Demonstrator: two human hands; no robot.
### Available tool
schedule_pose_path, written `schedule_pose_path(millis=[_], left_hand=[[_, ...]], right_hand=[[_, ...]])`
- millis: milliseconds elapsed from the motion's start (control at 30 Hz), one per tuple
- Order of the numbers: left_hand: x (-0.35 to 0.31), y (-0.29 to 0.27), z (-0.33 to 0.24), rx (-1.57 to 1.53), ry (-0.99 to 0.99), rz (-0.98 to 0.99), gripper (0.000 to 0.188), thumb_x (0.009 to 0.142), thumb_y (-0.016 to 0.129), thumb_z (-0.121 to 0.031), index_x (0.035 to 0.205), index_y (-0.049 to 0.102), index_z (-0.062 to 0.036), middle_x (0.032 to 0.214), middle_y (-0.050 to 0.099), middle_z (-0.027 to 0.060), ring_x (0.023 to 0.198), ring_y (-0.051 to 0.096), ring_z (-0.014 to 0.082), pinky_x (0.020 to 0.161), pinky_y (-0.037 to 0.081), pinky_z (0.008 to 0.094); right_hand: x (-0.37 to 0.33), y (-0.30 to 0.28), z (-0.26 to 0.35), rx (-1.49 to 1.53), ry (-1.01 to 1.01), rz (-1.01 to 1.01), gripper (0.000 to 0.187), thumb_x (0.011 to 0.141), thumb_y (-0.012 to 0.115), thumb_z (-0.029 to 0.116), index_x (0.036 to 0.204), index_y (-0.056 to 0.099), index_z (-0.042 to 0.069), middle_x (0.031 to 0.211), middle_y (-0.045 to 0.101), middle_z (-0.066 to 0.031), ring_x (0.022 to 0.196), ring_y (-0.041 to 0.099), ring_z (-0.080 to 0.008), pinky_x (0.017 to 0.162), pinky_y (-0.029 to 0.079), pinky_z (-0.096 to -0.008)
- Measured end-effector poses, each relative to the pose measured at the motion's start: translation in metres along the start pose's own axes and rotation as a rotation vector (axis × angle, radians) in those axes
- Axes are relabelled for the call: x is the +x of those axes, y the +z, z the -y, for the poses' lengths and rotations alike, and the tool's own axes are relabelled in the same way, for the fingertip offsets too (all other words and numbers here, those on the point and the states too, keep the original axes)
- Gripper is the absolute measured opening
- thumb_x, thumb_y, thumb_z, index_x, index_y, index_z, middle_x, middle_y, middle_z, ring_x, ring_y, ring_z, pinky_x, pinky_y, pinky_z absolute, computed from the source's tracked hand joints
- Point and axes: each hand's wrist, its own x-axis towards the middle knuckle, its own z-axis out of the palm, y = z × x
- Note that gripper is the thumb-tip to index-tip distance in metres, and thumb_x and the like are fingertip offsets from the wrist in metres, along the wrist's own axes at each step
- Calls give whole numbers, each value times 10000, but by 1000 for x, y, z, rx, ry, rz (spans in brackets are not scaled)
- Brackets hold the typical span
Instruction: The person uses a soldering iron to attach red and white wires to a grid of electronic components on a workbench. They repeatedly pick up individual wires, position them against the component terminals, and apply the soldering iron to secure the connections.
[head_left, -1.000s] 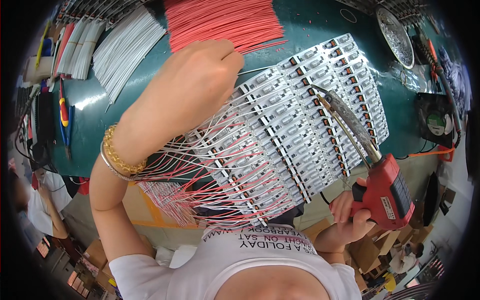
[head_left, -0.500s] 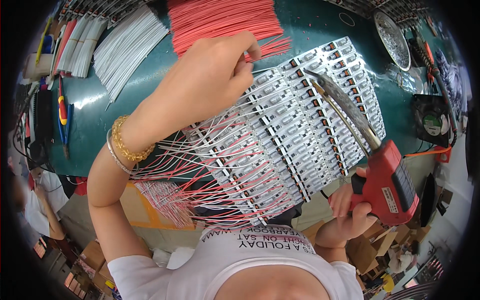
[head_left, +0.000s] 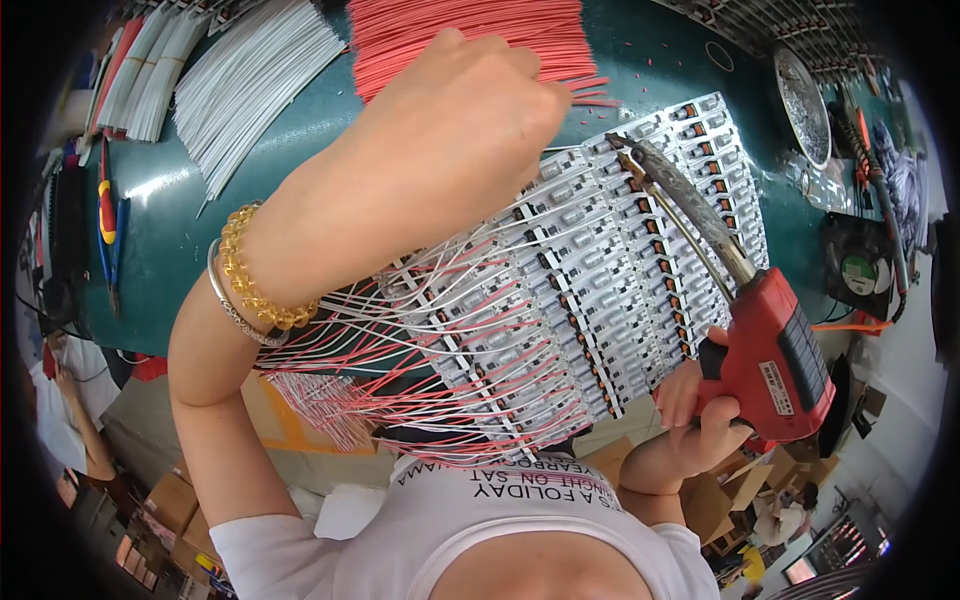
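Observation:
My right hand (head_left: 705, 405) is wrapped round the grip of a red soldering gun (head_left: 775, 365). The gun's dark barrel and thin metal feed tube reach up to the top edge of a panel of small white circuit boards (head_left: 590, 270). My left hand (head_left: 480, 120), knuckles up, is closed above the panel's upper left corner. A thin pale wire (head_left: 563, 149) shows from under it towards the soldering tip; the fingertips are hidden. Red and white wires (head_left: 440, 345) run leftwards from the panel's left rows.
Behind my left hand lies a stack of red wires (head_left: 440, 40), with white wires (head_left: 250, 90) to its left. A screwdriver (head_left: 106, 205) and blue-handled tool (head_left: 118, 260) lie at left. A metal dish (head_left: 802, 110) and small fan (head_left: 862, 268) are at right.
My left hand has shifted right and turned its back upward, hiding its fingertips. The panel, gun and bench items appear slightly shifted in view. The gun stays in my right hand.

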Motion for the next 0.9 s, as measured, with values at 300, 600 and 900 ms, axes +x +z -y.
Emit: schedule_pose_path(millis=[300,600,900], left_hand=[[8,-9,-8,124,168,122,46,667,607,-33,690,575,-8,742,566,111,775,562,276,715,432,364],[15,5,-1,95,273,15,81,647,575,-24,716,546,8,687,577,143,655,583,326,634,470,395],[3,16,-8,-273,-75,-149,86,755,607,-60,743,544,-2,664,556,123,613,543,305,599,433,392]], right_hand=[[0,0,0,45,-6,-19,752,859,562,493,1197,375,-152,462,413,7,351,385,-83,384,330,-220],[-1,2,-3,41,-16,-53,726,867,568,469,1188,384,-156,461,407,5,349,381,-83,380,324,-218],[-1,4,-6,-22,-18,-88,736,854,594,459,1183,394,-168,468,416,3,352,389,-83,384,347,-221]])
